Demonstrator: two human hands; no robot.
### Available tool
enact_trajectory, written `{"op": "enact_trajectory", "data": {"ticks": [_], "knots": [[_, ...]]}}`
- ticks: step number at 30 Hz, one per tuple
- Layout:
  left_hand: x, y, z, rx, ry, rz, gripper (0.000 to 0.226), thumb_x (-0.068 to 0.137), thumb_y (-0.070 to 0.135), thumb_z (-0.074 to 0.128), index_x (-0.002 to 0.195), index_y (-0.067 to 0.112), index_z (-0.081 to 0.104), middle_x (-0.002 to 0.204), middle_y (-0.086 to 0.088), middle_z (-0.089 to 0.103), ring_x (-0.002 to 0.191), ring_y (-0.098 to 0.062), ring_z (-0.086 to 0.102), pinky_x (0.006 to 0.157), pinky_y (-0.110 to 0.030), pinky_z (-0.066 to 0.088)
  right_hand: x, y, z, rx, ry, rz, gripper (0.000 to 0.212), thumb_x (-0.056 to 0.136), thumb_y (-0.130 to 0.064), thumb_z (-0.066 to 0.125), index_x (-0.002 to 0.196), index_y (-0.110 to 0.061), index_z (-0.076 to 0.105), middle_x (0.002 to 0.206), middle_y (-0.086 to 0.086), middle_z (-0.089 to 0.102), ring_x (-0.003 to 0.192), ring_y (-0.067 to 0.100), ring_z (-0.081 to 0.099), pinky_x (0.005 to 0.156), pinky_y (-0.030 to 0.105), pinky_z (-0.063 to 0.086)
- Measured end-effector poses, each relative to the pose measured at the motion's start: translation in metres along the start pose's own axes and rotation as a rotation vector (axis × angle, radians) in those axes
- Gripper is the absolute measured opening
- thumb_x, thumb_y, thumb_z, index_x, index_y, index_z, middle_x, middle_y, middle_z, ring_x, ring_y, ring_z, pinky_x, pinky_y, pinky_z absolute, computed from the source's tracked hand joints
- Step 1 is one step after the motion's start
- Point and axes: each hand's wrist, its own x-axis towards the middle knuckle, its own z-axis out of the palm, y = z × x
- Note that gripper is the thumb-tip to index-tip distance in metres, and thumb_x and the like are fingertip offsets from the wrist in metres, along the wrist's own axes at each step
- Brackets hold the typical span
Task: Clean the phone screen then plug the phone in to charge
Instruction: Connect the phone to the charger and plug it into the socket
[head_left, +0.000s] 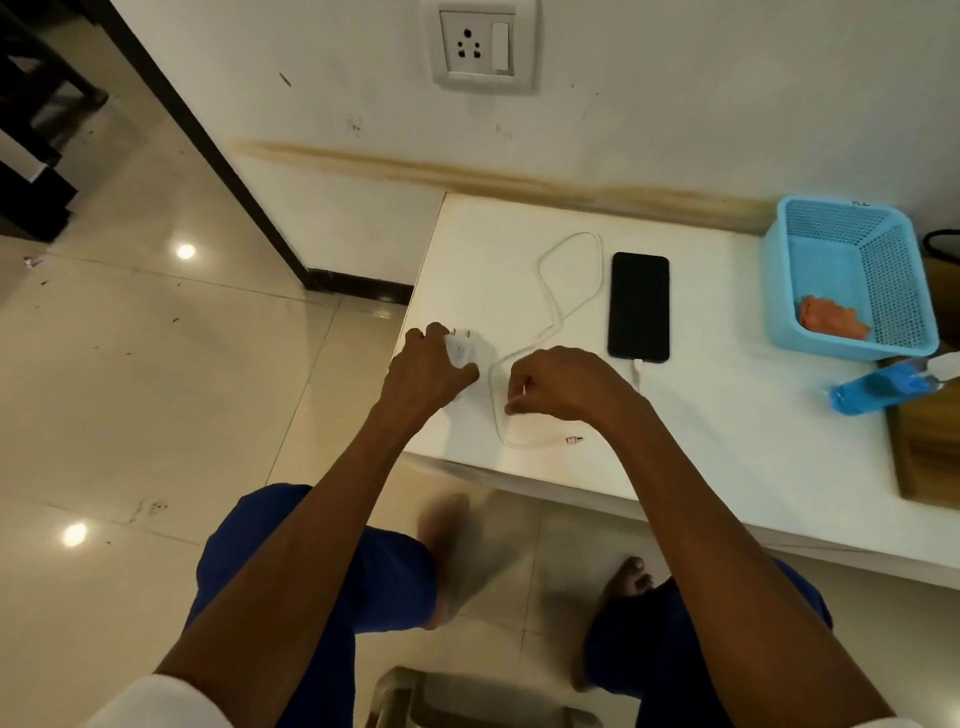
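A: Leftmost, left hand (431, 364) curled round the white charger adapter (464, 349), prongs pointing toward the wall.

B: Next over, right hand (558, 384) pinching the white cable (566, 291) near its slack loop. USB end (571, 440) lying loose near the table's (727, 467) front edge, not yet in the adapter.

A: Phone (639, 306) flat on the table, screen up, other cable end already at its bottom port.

B: Far right, orange cloth (831, 322) in the blue basket (852, 270), spray bottle (883, 387) just beside.

A: Risks: tugging the cable, dragging the phone toward the edge. Or yanking the connector out.

B: Wall socket (480, 44) high above; short slack, same pull likely.
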Motion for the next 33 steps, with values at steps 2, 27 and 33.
{"op": "enact_trajectory", "data": {"ticks": [2, 27, 33], "knots": [[-0.002, 0.0, -0.007, -0.063, 0.001, -0.016, 0.068, 0.08, 0.046, 0.071, 0.136, 0.016, 0.046, 0.131, -0.01, 0.052, 0.113, -0.029, 0.057, 0.082, -0.029, 0.038, -0.011, 0.002, -0.001, 0.007, -0.077, 0.054, 0.025, 0.077, -0.059, 0.071, 0.088, -0.036, 0.067, 0.086, -0.012, 0.067, 0.078, 0.012, 0.062, 0.069, 0.03, 0.048], [-0.022, 0.001, -0.048, -1.262, -0.028, -0.23, 0.019, 0.09, 0.025, 0.068, 0.104, 0.014, 0.065, 0.11, -0.01, 0.062, 0.085, -0.026, 0.067, 0.08, -0.04, 0.059, -0.043, -0.002, -0.021, 1.302, 0.254, -0.015, 0.013, 0.084, -0.021, 0.077, 0.097, -0.024, 0.078, 0.085, -0.003, 0.069, 0.078, 0.009, 0.061, 0.07, 0.024, 0.051], [-0.007, 0.003, -0.053, -1.389, 0.044, -0.211, 0.025, 0.091, 0.023, 0.068, 0.114, 0.014, 0.062, 0.112, -0.007, 0.061, 0.087, -0.023, 0.069, 0.082, -0.041, 0.059, -0.023, -0.02, -0.025, 1.623, 0.271, -0.091, 0.034, 0.091, -0.028, 0.069, 0.125, -0.026, 0.068, 0.113, 0.004, 0.072, 0.108, 0.021, 0.068, 0.088, 0.031, 0.052]]}}
